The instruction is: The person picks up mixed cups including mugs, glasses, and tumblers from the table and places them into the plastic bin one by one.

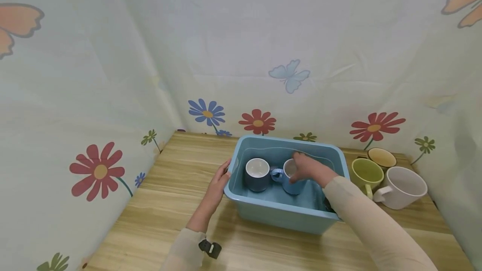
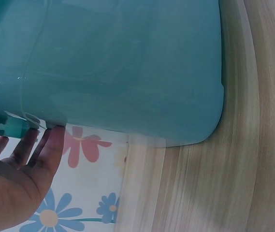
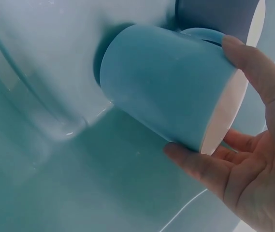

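A light-blue mug (image 1: 293, 184) stands in a blue plastic bin (image 1: 278, 216). My right hand (image 1: 306, 167) grips that mug by its rim, thumb and fingers on opposite sides, as the right wrist view shows. Close to its handle, a dark navy mug (image 1: 257, 182) with a white inside stands upright in the bin's left part. At the bin's left end, my left hand (image 1: 217, 184) rests against the rim. In the left wrist view its fingers (image 2: 50, 150) reach fairly straight to the bin's edge; the thumb cannot be made out there.
Right of the bin stand a green mug (image 1: 367, 172), a white mug (image 1: 404, 189) and a cup with a tan inside (image 1: 382, 157). The wooden table (image 1: 162, 204) ends at a flowered curtain (image 1: 241, 53) behind and on both sides.
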Available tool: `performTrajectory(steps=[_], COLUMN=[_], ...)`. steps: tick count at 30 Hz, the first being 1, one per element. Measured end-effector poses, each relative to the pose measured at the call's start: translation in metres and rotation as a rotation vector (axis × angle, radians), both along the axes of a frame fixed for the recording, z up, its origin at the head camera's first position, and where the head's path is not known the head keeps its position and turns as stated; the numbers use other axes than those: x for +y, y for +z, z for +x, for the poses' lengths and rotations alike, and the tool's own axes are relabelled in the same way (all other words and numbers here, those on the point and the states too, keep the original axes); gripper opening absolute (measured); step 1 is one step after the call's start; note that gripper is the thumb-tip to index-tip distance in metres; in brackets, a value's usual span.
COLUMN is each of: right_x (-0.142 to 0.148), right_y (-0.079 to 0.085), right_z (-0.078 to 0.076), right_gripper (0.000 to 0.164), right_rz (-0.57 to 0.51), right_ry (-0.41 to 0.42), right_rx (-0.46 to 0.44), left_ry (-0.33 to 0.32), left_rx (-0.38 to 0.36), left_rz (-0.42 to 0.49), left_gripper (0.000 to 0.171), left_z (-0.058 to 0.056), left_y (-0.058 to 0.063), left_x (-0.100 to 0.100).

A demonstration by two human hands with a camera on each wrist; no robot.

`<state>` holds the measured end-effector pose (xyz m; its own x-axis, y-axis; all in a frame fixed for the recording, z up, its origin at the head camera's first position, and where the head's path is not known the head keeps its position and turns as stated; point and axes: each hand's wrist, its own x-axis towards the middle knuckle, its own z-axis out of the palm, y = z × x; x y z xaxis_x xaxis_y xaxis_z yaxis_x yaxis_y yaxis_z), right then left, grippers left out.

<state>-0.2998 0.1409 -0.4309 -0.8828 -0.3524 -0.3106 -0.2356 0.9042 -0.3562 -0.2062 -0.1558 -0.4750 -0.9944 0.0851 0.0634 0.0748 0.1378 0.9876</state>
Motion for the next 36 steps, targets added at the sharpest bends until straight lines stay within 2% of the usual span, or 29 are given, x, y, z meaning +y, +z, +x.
performTrajectory(steps=[15,24,29,36], right_x=[-0.009,-0.011,-0.011,-0.012], right_y=[-0.001,-0.001,-0.003,-0.006], right_z=[0.006,0.006,0.005,0.007], right_gripper=[0.077,0.083,0.085,0.091], right_rz=[0.045,0.052,0.037,-0.013], right_ry=[-0.031,-0.079,-0.097,-0.163], right_rx=[0.01,0.003,-0.01,-0.053], left_ry=[0.004,0.0,-0.001,0.002], left_rx=[-0.015,-0.009,-0.006,-0.009], left_rz=[0.009,0.011,0.009,0.013], left_gripper=[0.054,0.054,0.054,0.055], left_z=[0.0,0.0,0.0,0.001], left_y=[-0.001,-0.001,-0.002,-0.003], left_x=[0.0,0.0,0.0,0.0])
